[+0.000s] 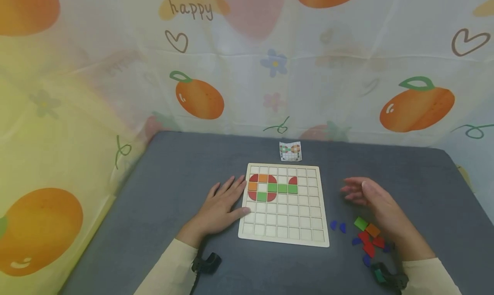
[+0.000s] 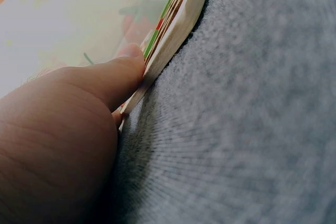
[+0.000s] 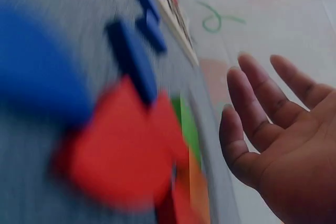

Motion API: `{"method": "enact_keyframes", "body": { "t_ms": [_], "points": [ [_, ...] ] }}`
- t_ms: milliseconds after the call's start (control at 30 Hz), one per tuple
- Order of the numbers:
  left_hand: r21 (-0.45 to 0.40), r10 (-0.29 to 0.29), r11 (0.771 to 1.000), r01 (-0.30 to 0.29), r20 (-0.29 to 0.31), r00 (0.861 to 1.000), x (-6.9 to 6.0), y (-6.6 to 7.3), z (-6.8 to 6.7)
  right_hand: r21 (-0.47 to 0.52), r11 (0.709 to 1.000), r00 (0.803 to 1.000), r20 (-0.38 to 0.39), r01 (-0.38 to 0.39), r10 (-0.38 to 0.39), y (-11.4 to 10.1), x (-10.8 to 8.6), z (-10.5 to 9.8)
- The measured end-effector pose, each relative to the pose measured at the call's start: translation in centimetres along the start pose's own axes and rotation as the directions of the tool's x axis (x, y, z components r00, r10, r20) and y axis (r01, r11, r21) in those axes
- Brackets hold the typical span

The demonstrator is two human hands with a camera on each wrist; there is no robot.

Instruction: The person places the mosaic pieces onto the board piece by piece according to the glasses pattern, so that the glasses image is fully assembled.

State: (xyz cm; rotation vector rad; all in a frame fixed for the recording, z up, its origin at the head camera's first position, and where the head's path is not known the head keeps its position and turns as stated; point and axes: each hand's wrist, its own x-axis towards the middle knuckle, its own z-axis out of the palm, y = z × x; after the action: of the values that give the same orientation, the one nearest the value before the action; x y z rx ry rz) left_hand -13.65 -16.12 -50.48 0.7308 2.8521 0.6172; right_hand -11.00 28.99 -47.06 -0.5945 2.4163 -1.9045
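The wooden grid board (image 1: 283,241) lies flat, with red, orange and green pieces in its upper left and middle cells. My left hand (image 1: 221,207) rests at the board's left edge, its thumb on the rim; the left wrist view shows the thumb (image 2: 118,77) against the board's side (image 2: 170,43). My right hand (image 1: 380,205) is held to the right of the board with relaxed fingers and nothing in them. Below it lie a green square (image 1: 360,223), an orange square (image 1: 373,230), red pieces (image 3: 123,156) and blue pieces (image 3: 131,59).
A small printed pattern card (image 1: 290,152) lies behind the board on the grey table (image 1: 193,158). Two blue pieces (image 1: 338,227) sit just off the board's right edge. A patterned curtain (image 1: 239,97) hangs behind the table.
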Motion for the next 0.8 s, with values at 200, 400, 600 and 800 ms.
{"method": "enact_keyframes", "body": {
  "t_ms": [200, 400, 600, 800],
  "points": [
    [0.006, -0.018, 1.000, 0.018, 0.032, 0.999, 0.0, 0.2, -0.2, -0.089, 0.995, 0.998, -0.041, -0.052, 0.049, 1.2, -2.4, -2.3],
    [0.009, -0.020, 1.000, 0.020, 0.031, 0.999, 0.1, 0.0, -0.1, -0.204, 0.956, 0.978, -0.038, -0.211, 0.207, 2.0, -4.2, -4.3],
    [0.002, -0.018, 1.000, 0.018, 0.028, 0.999, 0.0, 0.1, -0.1, -0.189, 0.931, 0.947, 0.007, -0.313, 0.320, 2.5, -5.1, -5.1],
    [0.007, -0.017, 1.000, 0.016, 0.029, 0.999, 0.0, 0.0, -0.1, -0.338, 0.921, 0.964, 0.106, -0.195, 0.243, 2.7, -5.4, -5.1]
  ]
}}
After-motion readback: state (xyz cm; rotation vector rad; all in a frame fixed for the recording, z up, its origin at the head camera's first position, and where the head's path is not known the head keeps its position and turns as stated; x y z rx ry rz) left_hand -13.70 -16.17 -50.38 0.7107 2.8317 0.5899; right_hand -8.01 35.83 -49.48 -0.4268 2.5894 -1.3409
